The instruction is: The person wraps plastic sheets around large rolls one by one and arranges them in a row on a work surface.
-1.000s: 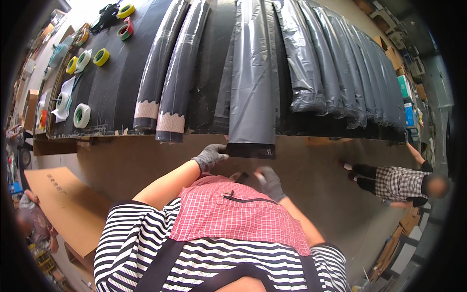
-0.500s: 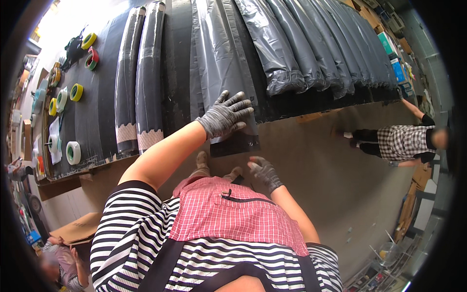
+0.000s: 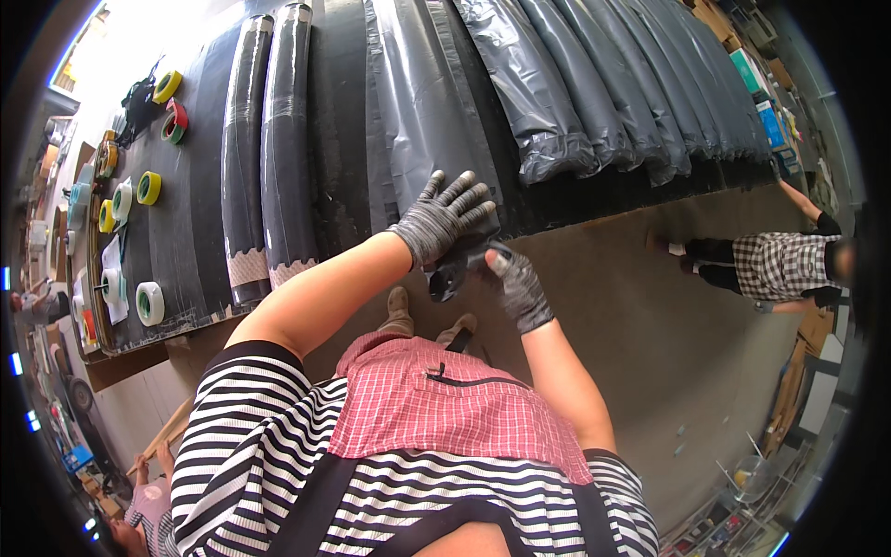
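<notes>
A long grey plastic sleeve (image 3: 413,102) lies on the dark worktable, its near end hanging past the edge. My left hand (image 3: 442,221), in a grey knit glove, presses flat on the sleeve with its fingers spread. Just right of it, my gloved right hand (image 3: 522,290) is closed on the sleeve's loose end (image 3: 452,276), which is crumpled and twisted below the left palm. The right fingertips are partly hidden by the plastic. Left of the sleeve lie two long rolls in clear film, one roll (image 3: 286,139) beside another roll (image 3: 245,139).
Several grey wrapped rolls (image 3: 529,102) lie side by side at the right. Tape rolls, among them a white one (image 3: 149,304) and a yellow one (image 3: 148,188), stand at the table's left. A person in a checked apron (image 3: 778,267) stands at the right, another person (image 3: 148,506) at lower left.
My right hand has come up and left and taken hold of the sleeve's end. That end hung flat before and is now bunched. My left hand stays spread on the sleeve.
</notes>
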Available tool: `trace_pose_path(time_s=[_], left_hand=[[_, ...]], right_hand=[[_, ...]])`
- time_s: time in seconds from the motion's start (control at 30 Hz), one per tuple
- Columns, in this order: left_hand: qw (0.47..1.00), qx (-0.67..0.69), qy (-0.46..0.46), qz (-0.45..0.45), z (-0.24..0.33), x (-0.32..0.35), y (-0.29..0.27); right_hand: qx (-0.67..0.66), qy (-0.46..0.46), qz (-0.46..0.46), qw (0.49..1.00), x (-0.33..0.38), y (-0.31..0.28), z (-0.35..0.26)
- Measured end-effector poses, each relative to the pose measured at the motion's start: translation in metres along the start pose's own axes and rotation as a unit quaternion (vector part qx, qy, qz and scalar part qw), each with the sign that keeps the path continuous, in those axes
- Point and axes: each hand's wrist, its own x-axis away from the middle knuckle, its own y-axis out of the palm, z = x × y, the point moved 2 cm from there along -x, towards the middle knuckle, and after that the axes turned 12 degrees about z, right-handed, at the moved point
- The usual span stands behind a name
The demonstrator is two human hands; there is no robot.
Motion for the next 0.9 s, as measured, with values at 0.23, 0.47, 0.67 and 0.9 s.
trace_pose_path(time_s=[0.23, 0.47, 0.67, 0.9], left_hand=[[0.953, 0.276, 0.014, 0.124, -0.033, 0.035, 0.011], [0.933, 0.182, -0.084, 0.298, 0.008, 0.089, 0.032], [0.502, 0.548, -0.578, 0.337, 0.004, 0.12, 0.076], [0.935, 0.17, -0.17, 0.261, 0.044, 0.071, 0.03]], right_hand=[[-0.203, 0.099, 0.041, 0.973, -0.053, 0.021, 0.0], [-0.225, 0.106, 0.058, 0.967, -0.058, 0.015, 0.001], [0.103, -0.084, 0.076, 0.988, -0.032, 0.04, -0.017], [0.633, -0.452, 0.076, 0.624, -0.018, 0.055, -0.031]])
